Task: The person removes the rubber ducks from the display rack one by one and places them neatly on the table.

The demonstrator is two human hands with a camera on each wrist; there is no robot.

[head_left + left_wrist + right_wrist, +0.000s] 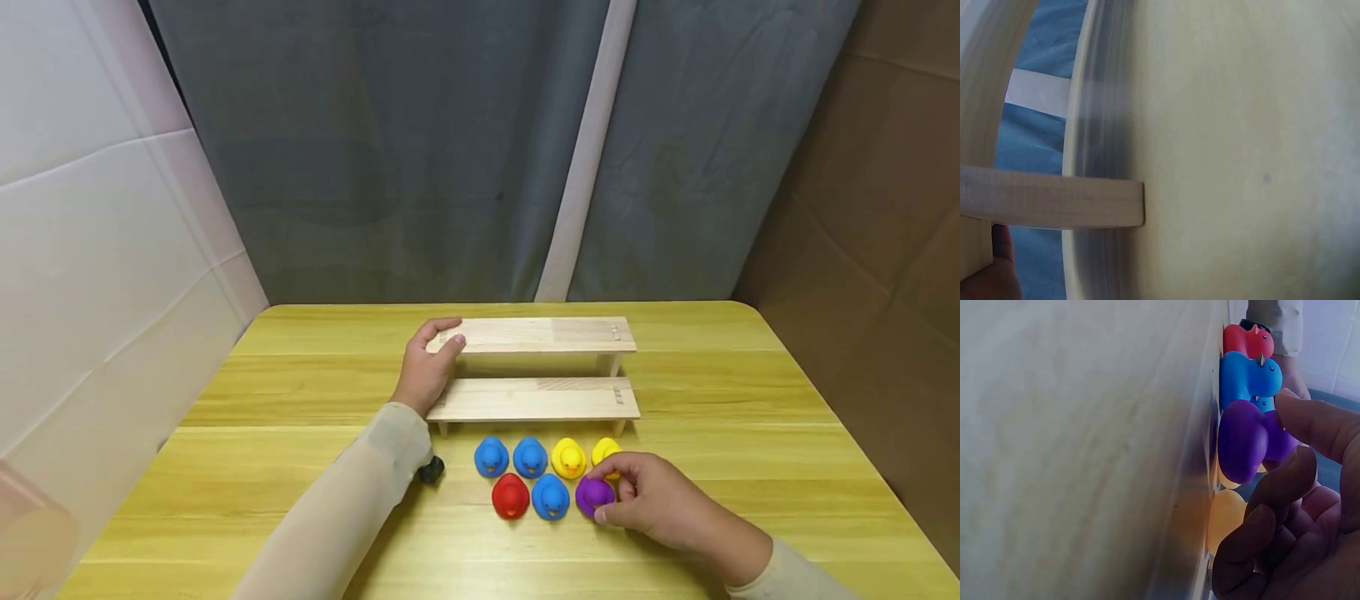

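Note:
My left hand grips the left end of the upper board of a two-step wooden stand, thumb on top. In the left wrist view, part of that hand shows beside a leg of the stand. My right hand pinches a purple rubber duck between thumb and index finger, at the right end of the front row of ducks. From the right wrist view, the thumb and index finger of the right hand lie at the head of the purple duck; its other fingers are curled.
A red duck and a blue duck share the front row. Behind stand two blue ducks and two yellow ducks, one partly hidden by my right hand. A small black object shows beside my left sleeve. Grey curtain hangs behind the table.

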